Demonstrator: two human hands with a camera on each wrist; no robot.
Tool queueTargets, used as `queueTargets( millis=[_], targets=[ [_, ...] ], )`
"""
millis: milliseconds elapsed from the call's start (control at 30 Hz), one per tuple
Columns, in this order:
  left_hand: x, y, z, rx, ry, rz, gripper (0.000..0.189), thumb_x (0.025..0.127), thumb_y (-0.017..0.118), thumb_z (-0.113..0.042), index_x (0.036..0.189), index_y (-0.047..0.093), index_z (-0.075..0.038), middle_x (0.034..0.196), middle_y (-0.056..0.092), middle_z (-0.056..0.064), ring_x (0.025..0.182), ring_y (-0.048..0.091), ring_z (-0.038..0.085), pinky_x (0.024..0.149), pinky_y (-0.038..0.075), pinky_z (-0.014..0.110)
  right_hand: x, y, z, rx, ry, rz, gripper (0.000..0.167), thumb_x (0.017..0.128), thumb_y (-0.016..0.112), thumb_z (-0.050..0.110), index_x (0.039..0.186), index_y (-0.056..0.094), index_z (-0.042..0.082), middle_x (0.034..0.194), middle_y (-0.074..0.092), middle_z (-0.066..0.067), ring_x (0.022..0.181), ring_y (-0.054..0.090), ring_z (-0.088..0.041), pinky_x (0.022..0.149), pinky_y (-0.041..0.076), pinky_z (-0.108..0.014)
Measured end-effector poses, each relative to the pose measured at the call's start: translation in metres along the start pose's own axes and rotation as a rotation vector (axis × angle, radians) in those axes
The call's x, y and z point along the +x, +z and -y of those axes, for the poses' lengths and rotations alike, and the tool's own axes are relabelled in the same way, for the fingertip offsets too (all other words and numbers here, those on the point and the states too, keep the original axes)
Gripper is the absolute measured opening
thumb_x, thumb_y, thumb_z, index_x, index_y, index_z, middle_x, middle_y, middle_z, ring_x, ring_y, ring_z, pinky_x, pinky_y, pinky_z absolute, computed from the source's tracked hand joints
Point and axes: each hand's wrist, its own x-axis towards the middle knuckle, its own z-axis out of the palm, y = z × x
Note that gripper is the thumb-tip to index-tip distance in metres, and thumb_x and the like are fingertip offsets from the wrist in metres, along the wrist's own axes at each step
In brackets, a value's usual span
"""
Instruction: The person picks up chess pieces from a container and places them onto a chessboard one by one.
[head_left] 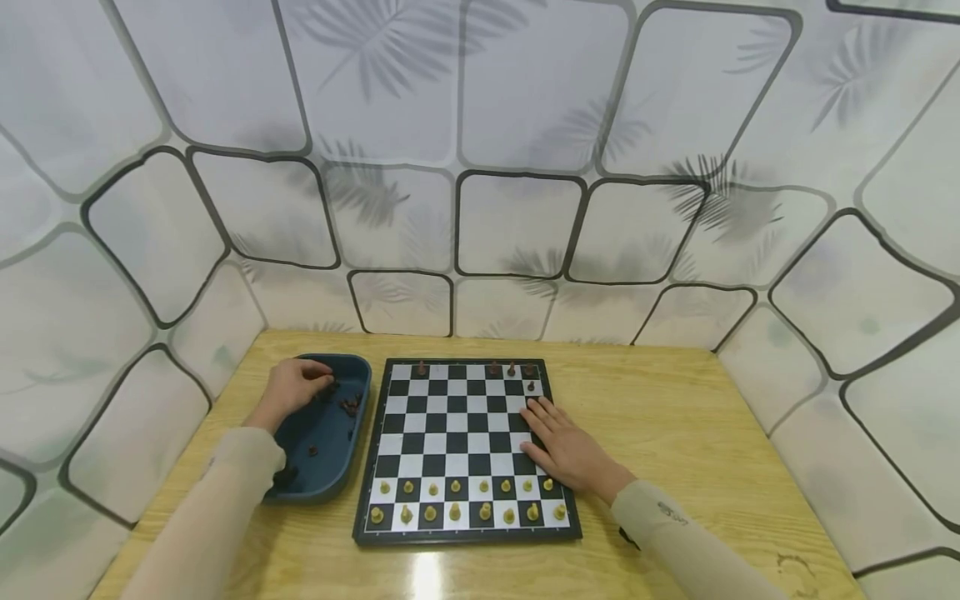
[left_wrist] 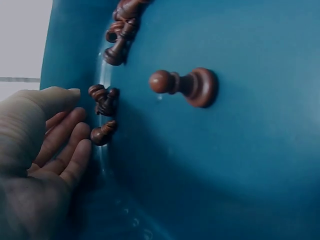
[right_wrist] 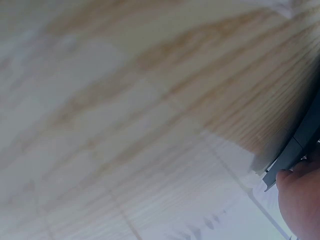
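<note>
My left hand (head_left: 292, 390) reaches into the blue plastic bin (head_left: 303, 500), its fingers loosely bent beside several brown chess pieces (left_wrist: 104, 100) along the bin's edge. In the left wrist view, nothing shows between the thumb and fingers. A brown pawn (left_wrist: 185, 87) lies on its side on the bin floor. My right hand (head_left: 566, 446) rests with fingers spread on the right edge of the black-and-white chessboard (head_left: 446, 423). Yellow chess pieces (head_left: 454, 510) fill the two near rows. On the far side stand a few brown pieces (head_left: 512, 368), with a brown pawn (head_left: 531, 386) just above my right fingertips.
The board and bin stand side by side on a light wooden table (head_left: 652, 400). A patterned wall covering (head_left: 517, 225) surrounds the table's back and sides. More brown pieces (head_left: 350, 406) are scattered in the bin.
</note>
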Motion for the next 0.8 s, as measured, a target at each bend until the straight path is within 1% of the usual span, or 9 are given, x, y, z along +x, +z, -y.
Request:
queueTargets(
  millis=[133, 267, 467, 533, 600, 700, 800],
  targets=[
    [0.0, 0.003, 0.002, 0.01, 0.016, -0.006, 0.029, 0.102, 0.069, -0.015, 0.12, 0.074, 0.007, 0.116, 0.074, 0.029, 0.082, 0.074, 0.029, 0.07, 0.061, 0.04, 0.0, 0.0, 0.0, -0.002, 0.005, 0.005, 0.071, 0.111, 0.04, 0.054, 0.165, 0.033, 0.008, 0.173, 0.03, -0.013, 0.163, 0.021, -0.034, 0.131, 0.026, -0.049],
    [0.001, 0.006, 0.005, 0.05, 0.045, -0.02, 0.026, 0.101, 0.07, -0.016, 0.117, 0.077, 0.004, 0.113, 0.076, 0.027, 0.086, 0.074, 0.031, 0.071, 0.061, 0.041, 0.0, 0.0, 0.0, -0.004, 0.009, 0.009, 0.071, 0.111, 0.04, 0.053, 0.165, 0.033, 0.008, 0.173, 0.03, -0.013, 0.163, 0.021, -0.034, 0.131, 0.026, -0.049],
    [0.002, 0.012, 0.008, 0.11, 0.082, -0.035, 0.022, 0.1, 0.071, -0.015, 0.113, 0.08, 0.001, 0.107, 0.079, 0.022, 0.077, 0.074, 0.023, 0.069, 0.06, 0.04, 0.0, 0.001, 0.0, 0.006, 0.006, 0.009, 0.071, 0.111, 0.04, 0.053, 0.166, 0.033, 0.008, 0.173, 0.029, -0.014, 0.163, 0.02, -0.034, 0.131, 0.025, -0.049],
    [0.002, 0.013, 0.008, 0.129, 0.095, -0.05, 0.02, 0.099, 0.072, -0.015, 0.111, 0.081, -0.001, 0.106, 0.08, 0.02, 0.077, 0.074, 0.023, 0.071, 0.06, 0.043, 0.0, 0.001, -0.001, 0.006, 0.004, 0.005, 0.071, 0.111, 0.039, 0.053, 0.166, 0.033, 0.008, 0.173, 0.029, -0.014, 0.163, 0.021, -0.034, 0.131, 0.025, -0.049],
    [0.003, 0.013, 0.008, 0.143, 0.105, -0.059, 0.02, 0.099, 0.072, -0.016, 0.11, 0.081, -0.002, 0.106, 0.08, 0.019, 0.08, 0.075, 0.025, 0.074, 0.06, 0.047, 0.0, 0.002, -0.001, 0.003, 0.004, 0.004, 0.071, 0.112, 0.039, 0.054, 0.166, 0.032, 0.008, 0.173, 0.029, -0.013, 0.163, 0.02, -0.033, 0.131, 0.025, -0.049],
    [0.003, 0.013, 0.006, 0.156, 0.115, -0.062, 0.021, 0.1, 0.071, -0.016, 0.111, 0.081, -0.002, 0.109, 0.08, 0.02, 0.09, 0.075, 0.034, 0.081, 0.059, 0.053, 0.0, 0.002, -0.002, -0.003, 0.006, 0.006, 0.071, 0.112, 0.038, 0.054, 0.166, 0.032, 0.009, 0.174, 0.028, -0.013, 0.164, 0.02, -0.033, 0.131, 0.025, -0.049],
    [0.001, 0.013, 0.005, 0.155, 0.118, -0.054, 0.023, 0.101, 0.07, -0.016, 0.114, 0.081, -0.001, 0.112, 0.079, 0.022, 0.099, 0.074, 0.04, 0.085, 0.059, 0.057, 0.0, 0.002, -0.001, -0.002, 0.004, 0.006, 0.071, 0.112, 0.039, 0.054, 0.166, 0.032, 0.009, 0.174, 0.029, -0.013, 0.163, 0.02, -0.033, 0.131, 0.025, -0.049]
  ],
)
